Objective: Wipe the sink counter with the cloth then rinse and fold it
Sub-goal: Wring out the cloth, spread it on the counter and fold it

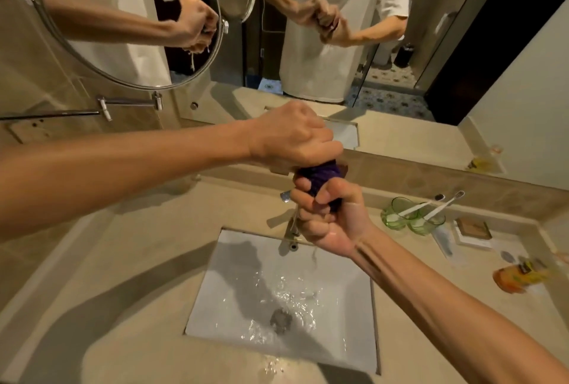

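Down at the near edge, the beige tabletop [129, 306] is seen wrapping around the white sink [354, 322], where water is pooled and rippling around the dark drain [280, 319]. Just above the basin, the purple cloth [320, 175] is gripped between both fists, twisted into a tight roll, held in the air over the sink. The right hand [331, 219] is clenched around the lower end, palm turned up, fingers [311, 199] curled hard into the fabric; the left hand [292, 137] is clamped over the upper end, knuckles up. A thin trickle is seen falling from beneath the right wrist toward the water. The chrome faucet [291, 234] is partly hidden behind the hands. Off to the right, two green glasses [412, 217] with toothbrushes [443, 205] are stood on the tabletop, a blurred orange packet [514, 279] nearer. Beyond, a round mirror [129, 14] and the wall mirror [338, 29] are showing the same wringing grip reflected.
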`<action>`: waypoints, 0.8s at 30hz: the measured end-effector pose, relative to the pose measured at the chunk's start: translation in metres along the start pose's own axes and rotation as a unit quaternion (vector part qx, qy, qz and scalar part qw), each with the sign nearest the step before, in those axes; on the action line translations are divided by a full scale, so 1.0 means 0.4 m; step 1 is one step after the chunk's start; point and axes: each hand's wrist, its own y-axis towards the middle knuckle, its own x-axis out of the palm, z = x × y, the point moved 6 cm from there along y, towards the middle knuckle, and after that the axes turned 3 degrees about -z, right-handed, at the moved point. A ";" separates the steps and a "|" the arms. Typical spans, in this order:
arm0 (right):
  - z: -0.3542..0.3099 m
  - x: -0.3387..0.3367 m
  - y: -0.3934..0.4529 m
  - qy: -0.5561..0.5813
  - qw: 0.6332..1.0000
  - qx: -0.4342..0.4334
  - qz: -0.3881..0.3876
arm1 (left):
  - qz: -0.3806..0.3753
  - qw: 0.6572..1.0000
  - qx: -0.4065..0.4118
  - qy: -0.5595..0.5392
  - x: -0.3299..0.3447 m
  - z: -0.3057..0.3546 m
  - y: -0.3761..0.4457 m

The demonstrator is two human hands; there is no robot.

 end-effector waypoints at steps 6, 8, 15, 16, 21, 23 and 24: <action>-0.021 -0.107 0.008 -0.212 0.965 0.044 0.147 | -0.070 0.997 -0.036 -0.021 0.071 0.011 -0.059; -0.044 -0.120 -0.006 -0.339 0.920 0.071 0.184 | -0.128 0.987 -0.078 -0.050 0.096 0.028 -0.081; -0.101 -0.087 -0.068 -0.517 0.815 0.146 0.215 | -0.295 0.890 -0.300 -0.176 0.130 0.059 -0.147; -0.108 -0.085 -0.074 -0.508 0.819 0.129 0.232 | -0.315 0.864 -0.337 -0.204 0.132 0.058 -0.158; -0.133 -0.036 -0.094 -0.535 0.794 -0.010 0.289 | -0.305 0.771 -0.430 -0.358 0.085 0.067 -0.168; -0.141 -0.017 -0.109 -0.544 0.781 -0.062 0.300 | -0.255 0.746 -0.466 -0.400 0.049 0.063 -0.171; -0.144 -0.008 -0.118 -0.551 0.773 -0.080 0.304 | -0.230 0.733 -0.481 -0.422 0.032 0.061 -0.173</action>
